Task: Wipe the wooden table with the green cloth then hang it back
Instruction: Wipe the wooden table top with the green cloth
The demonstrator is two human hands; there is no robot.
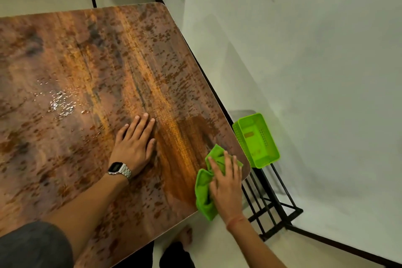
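1. The green cloth (pixel 204 189) lies bunched on the near right corner of the wooden table (pixel 104 67), with one fold trailing over the near edge.
2. The right hand (pixel 226 183) presses down on the cloth, fingers spread over it and slightly curled into the fabric; it looks like a flat press more than a firm clutch, though the palm side is hidden.
3. A thin reddish thread (pixel 236 221) circles the right wrist.
4. The left hand (pixel 134 143) rests palm down on the bare tabletop, well left of the cloth, fingers extended and together, holding nothing.
5. A metal-band digital watch (pixel 119 169) sits on the left wrist, and a dark grey sleeve (pixel 32 243) shows at the lower left.
6. A darker, damp-looking streak runs across the wood just above the cloth, and a patch of water droplets (pixel 61 102) glistens farther left.
7. Just beyond the table's right corner a bright green plastic basket (pixel 258 139) sits on a black metal rack (pixel 274 204) against the pale wall (pixel 315 50).
8. A bare foot (pixel 185 236) is visible on the floor below the table's near edge.
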